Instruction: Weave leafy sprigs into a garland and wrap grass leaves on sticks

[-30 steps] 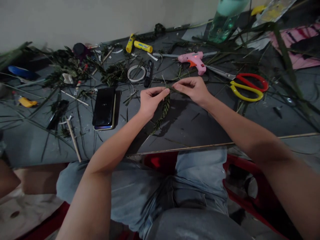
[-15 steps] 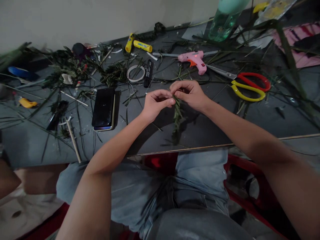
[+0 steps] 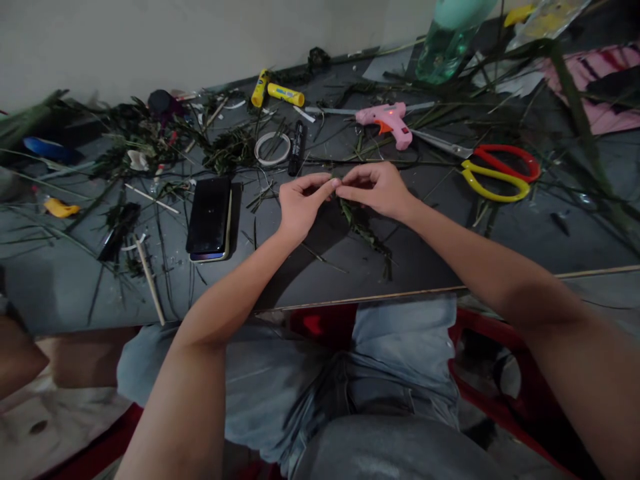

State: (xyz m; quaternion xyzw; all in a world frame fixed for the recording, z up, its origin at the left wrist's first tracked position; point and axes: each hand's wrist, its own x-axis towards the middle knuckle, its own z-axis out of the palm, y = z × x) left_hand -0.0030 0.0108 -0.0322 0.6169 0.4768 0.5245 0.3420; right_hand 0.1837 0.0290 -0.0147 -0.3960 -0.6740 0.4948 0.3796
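Observation:
My left hand (image 3: 304, 203) and my right hand (image 3: 376, 191) meet fingertip to fingertip above the dark table. Both are closed in a pinch on one end of a folded green leaf strip (image 3: 364, 231). Its pleated, braid-like length slants down to the right beneath my right hand. The pinched end is mostly hidden by my fingers. Beyond my hands lie a black marker (image 3: 297, 148), a roll of white tape (image 3: 273, 148) and a pink glue gun (image 3: 387, 121) with a small lit red light.
Scissors (image 3: 500, 175) with red and yellow handles lie at the right, stacked phones (image 3: 210, 217) at the left. Leaf scraps, yellow glue sticks (image 3: 285, 94) and a stick (image 3: 149, 280) litter the table (image 3: 310, 287). A green bottle (image 3: 443, 50) stands behind; another person's arm (image 3: 17, 353) shows far left.
The leaf strip has swung from hanging nearly straight down to slanting rightward. My left hand has shifted slightly left and its fingers have turned; my right hand has stayed almost in place.

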